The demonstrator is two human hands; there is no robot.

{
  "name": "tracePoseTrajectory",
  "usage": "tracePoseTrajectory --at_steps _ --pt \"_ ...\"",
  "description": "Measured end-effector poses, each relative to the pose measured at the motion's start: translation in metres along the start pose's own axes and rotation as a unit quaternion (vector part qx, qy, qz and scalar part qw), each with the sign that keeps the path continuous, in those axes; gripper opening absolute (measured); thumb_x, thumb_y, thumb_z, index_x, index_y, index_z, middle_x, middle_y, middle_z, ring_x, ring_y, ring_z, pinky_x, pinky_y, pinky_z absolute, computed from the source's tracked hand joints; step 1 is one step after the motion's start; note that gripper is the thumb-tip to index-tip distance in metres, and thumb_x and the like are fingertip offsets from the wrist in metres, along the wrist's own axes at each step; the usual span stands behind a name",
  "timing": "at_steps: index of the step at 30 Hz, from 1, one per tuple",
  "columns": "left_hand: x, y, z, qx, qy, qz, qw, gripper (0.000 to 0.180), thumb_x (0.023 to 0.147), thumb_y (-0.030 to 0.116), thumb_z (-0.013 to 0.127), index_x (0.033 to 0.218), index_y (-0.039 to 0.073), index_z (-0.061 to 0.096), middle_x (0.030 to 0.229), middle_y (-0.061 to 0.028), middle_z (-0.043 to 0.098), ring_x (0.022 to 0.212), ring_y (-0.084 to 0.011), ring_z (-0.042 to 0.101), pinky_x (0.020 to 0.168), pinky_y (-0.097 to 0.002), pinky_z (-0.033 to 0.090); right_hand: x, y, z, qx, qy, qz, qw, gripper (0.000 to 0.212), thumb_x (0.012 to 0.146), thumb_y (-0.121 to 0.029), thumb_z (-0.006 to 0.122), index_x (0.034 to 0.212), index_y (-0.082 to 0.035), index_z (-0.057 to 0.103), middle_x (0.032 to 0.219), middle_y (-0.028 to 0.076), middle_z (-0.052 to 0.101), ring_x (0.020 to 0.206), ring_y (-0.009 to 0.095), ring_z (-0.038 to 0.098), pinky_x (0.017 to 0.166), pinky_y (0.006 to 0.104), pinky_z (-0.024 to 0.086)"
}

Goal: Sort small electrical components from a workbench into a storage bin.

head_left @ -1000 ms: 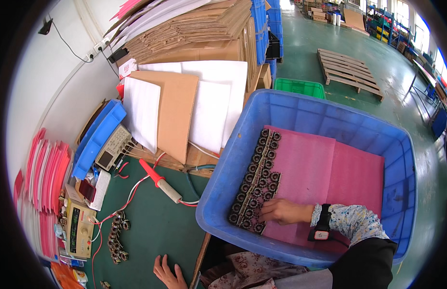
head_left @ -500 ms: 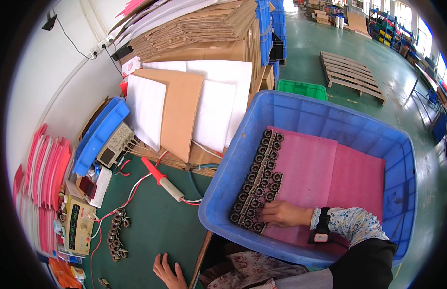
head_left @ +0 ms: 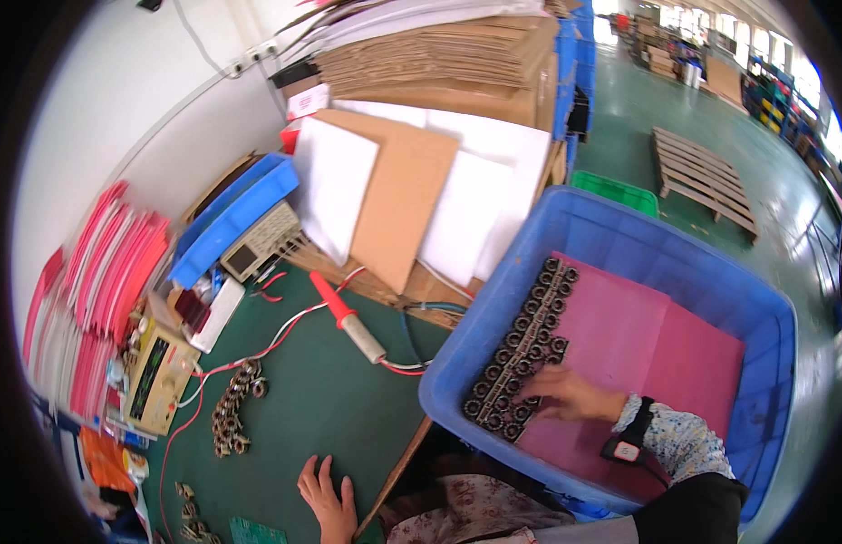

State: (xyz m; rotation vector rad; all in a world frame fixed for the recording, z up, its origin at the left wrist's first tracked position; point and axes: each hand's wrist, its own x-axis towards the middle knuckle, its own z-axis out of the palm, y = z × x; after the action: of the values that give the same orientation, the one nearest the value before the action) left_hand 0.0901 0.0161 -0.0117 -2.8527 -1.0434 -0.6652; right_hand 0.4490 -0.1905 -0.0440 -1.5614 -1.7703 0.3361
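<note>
Hovering low over the blue bin [head_left: 444, 385], the right hand [head_left: 573, 394] has its fingers loosely parted beside the ring-shaped coils [head_left: 521, 349]; none is seen gripped, and whether a fingertip touches one cannot be told. The coils lie in close rows on a pink sheet [head_left: 611, 313], along the bin's left wall down to its near left corner. Each probably handles as light and stiff, with the windings likely easy to scrape, so a pinch on the outer rim or the strip between rows seems safest; the sheet looks soft and may slide. Close packing leaves little finger room, and the bin's raised left wall would block a reach from that side. The left hand [head_left: 329, 497] rests empty, fingers spread, near the right edge of the desk [head_left: 335, 426]. Left of it on the desk lies a loose clump of coils [head_left: 231, 415]; beyond, a red-tipped probe [head_left: 348, 322] and its cable [head_left: 249, 364] trail toward a beige instrument [head_left: 158, 381] by the left edge.
</note>
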Motion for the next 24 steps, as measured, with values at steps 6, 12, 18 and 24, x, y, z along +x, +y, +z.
tracePoseTrajectory --at_steps 6,12,18,24 --pt "-0.015 -0.022 0.016 -0.11 -0.033 -0.09 0.989 0.046 0.075 0.018 0.064 0.118 0.008 0.051 0.125 -0.0154 0.043 0.114 -0.0354 0.04 0.094 -0.0458 0.031 -0.004 0.011 0.011 -0.155 -0.078 0.016 0.985 0.024 0.062 -0.01 0.069 0.084 -0.007 0.061 0.072 0.011 0.053 0.072 0.03 0.055 0.065 0.0426 0.045" --pt "-0.023 -0.026 0.019 -0.157 0.013 -0.046 0.986 0.045 0.08 0.02 0.062 0.122 0.009 0.049 0.125 -0.0143 0.044 0.114 -0.0328 0.041 0.091 -0.0432 0.036 0.011 -0.012 -0.036 -0.104 0.069 0.113 0.986 0.02 0.066 -0.008 0.069 0.083 -0.004 0.062 0.076 0.01 0.06 0.07 0.023 0.056 0.062 0.0345 0.045" --pt "-0.021 -0.025 -0.012 -0.248 0.036 -0.003 0.968 0.044 0.083 0.013 0.059 0.124 0.005 0.046 0.123 -0.0147 0.045 0.114 -0.034 0.042 0.095 -0.0435 0.036 0.067 -0.077 -0.103 -0.114 0.338 0.122 0.926 0.014 0.075 0.002 0.058 0.088 -0.001 0.058 0.075 0.001 0.053 0.067 0.006 0.043 0.058 0.0218 0.037" --pt "-0.016 -0.072 -0.035 -0.311 0.056 0.011 0.949 0.041 0.084 0.011 0.058 0.123 0.005 0.047 0.12 -0.0155 0.049 0.109 -0.0324 0.048 0.09 -0.0401 0.042 0.18 -0.201 -0.019 -0.132 0.056 -0.073 0.987 0.026 0.07 -0.001 0.065 0.095 -0.002 0.058 0.087 0.01 0.057 0.079 0.024 0.055 0.073 0.0301 0.044"
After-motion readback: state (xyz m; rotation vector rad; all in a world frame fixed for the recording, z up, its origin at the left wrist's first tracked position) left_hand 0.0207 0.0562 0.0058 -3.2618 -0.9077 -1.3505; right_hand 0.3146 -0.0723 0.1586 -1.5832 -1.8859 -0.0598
